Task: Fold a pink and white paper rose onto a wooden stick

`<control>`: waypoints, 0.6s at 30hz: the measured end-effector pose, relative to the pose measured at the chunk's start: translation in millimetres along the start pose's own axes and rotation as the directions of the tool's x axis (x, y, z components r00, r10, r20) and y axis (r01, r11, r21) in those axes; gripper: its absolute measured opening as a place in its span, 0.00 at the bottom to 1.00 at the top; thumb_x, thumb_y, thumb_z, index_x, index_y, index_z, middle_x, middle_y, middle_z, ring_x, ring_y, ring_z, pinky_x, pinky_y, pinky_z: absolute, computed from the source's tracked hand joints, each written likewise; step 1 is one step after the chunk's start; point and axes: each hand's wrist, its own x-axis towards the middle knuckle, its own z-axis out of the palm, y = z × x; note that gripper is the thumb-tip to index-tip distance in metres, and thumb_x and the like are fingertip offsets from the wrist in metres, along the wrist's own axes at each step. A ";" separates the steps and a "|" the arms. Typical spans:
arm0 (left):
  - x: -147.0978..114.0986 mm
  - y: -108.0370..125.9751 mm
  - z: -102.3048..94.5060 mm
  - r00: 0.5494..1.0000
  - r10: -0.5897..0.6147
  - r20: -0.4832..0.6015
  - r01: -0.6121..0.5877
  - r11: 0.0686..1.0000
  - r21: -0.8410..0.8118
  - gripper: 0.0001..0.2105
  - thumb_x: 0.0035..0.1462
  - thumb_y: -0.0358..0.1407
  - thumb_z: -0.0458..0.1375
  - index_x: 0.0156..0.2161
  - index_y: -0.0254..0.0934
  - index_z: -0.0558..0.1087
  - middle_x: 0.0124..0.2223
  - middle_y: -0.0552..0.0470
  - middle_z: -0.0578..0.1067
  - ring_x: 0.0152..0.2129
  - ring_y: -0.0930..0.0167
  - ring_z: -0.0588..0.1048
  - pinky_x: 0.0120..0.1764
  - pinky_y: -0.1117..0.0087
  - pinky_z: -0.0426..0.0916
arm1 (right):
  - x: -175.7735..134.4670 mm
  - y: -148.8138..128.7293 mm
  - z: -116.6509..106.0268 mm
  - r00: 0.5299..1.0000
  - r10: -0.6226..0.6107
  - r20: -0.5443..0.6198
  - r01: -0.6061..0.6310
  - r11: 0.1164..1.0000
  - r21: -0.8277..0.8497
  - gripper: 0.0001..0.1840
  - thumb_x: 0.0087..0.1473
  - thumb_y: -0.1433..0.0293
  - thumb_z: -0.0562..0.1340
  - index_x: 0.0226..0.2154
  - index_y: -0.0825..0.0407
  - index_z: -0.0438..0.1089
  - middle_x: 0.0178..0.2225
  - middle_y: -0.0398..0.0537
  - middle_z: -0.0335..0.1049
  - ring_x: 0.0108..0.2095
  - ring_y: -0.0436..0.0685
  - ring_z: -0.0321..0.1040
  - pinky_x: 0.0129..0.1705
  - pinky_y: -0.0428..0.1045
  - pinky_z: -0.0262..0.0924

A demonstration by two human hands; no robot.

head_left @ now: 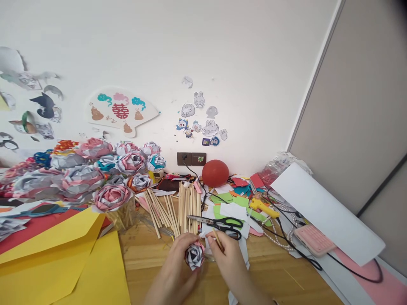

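My left hand (178,258) is wrapped round a small paper flower (194,256) with white, dark and pink petals, held low over the wooden table. Beside it, my right hand (227,254) is closed on a thin wooden stick (218,239). Its thumb and fingertips come close to the flower's upper right edge, where a bit of white paper shows; I cannot tell whether they touch it. Just beyond both hands lie black-handled scissors (219,223) with green inner rims, their blades pointing left. Behind them are several loose wooden sticks (190,203).
Finished paper flowers (112,195) crowd the left, near yellow paper sheets (57,258). A red balloon (215,173) rests by the wall. Rightward lie paper scraps (233,210), a yellow glue gun (263,206) with its cord, a pink keyboard-like object (314,239) and white paper (327,212).
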 end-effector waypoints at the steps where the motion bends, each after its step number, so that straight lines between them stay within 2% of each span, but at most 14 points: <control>1: 0.4 -0.3 -0.5 1.000 -0.001 0.016 0.001 1.000 -0.012 0.21 0.50 0.25 0.53 0.50 0.39 0.56 0.46 0.43 0.69 0.45 0.65 0.69 0.45 0.62 0.69 | 1.3 2.0 0.2 0.998 0.048 0.051 -0.050 0.998 0.042 0.17 0.55 0.61 0.52 0.28 0.55 0.69 0.21 0.44 0.66 0.23 0.52 0.62 0.26 0.44 0.54; 3: 0.5 -2.3 -1.5 0.998 0.021 0.055 -0.020 1.000 -0.025 0.22 0.50 0.24 0.53 0.50 0.40 0.55 0.47 0.43 0.68 0.47 0.65 0.68 0.46 0.62 0.68 | 3.0 5.7 1.1 0.985 0.110 0.134 -0.127 0.984 0.126 0.16 0.52 0.61 0.54 0.28 0.56 0.70 0.21 0.43 0.65 0.23 0.51 0.60 0.25 0.44 0.53; 7: -2.3 -6.0 -3.0 0.995 0.047 0.091 -0.045 0.999 -0.017 0.21 0.50 0.25 0.53 0.49 0.40 0.57 0.51 0.41 0.65 0.51 0.63 0.64 0.47 0.61 0.67 | 5.6 8.7 0.5 0.962 0.123 0.246 -0.195 0.936 0.295 0.15 0.48 0.60 0.58 0.27 0.56 0.69 0.21 0.42 0.62 0.22 0.49 0.55 0.25 0.44 0.51; 11: -5.1 -6.7 -4.7 0.999 0.020 0.038 -0.022 0.998 0.055 0.18 0.51 0.25 0.53 0.47 0.41 0.60 0.54 0.40 0.61 0.54 0.61 0.59 0.49 0.57 0.65 | 7.8 5.3 -1.5 0.913 0.212 0.347 -0.341 0.865 0.369 0.19 0.44 0.56 0.61 0.26 0.56 0.68 0.17 0.39 0.58 0.17 0.46 0.49 0.20 0.42 0.45; 14: -4.6 -9.2 -7.3 1.000 0.012 -0.012 -0.010 0.991 0.133 0.19 0.50 0.27 0.55 0.48 0.41 0.61 0.52 0.41 0.62 0.52 0.59 0.61 0.49 0.54 0.63 | 7.8 -0.5 -2.4 0.905 0.236 0.353 -0.373 0.839 0.396 0.20 0.41 0.55 0.63 0.27 0.57 0.68 0.17 0.39 0.58 0.17 0.46 0.48 0.18 0.42 0.42; 18: -1.7 -11.8 -10.7 1.000 -0.021 -0.010 0.023 0.983 0.182 0.22 0.48 0.30 0.59 0.49 0.40 0.60 0.48 0.42 0.66 0.47 0.59 0.66 0.46 0.57 0.66 | 6.3 -6.3 -2.2 0.924 0.231 0.304 -0.352 0.824 0.443 0.18 0.41 0.56 0.63 0.26 0.55 0.67 0.16 0.38 0.57 0.17 0.45 0.46 0.18 0.42 0.41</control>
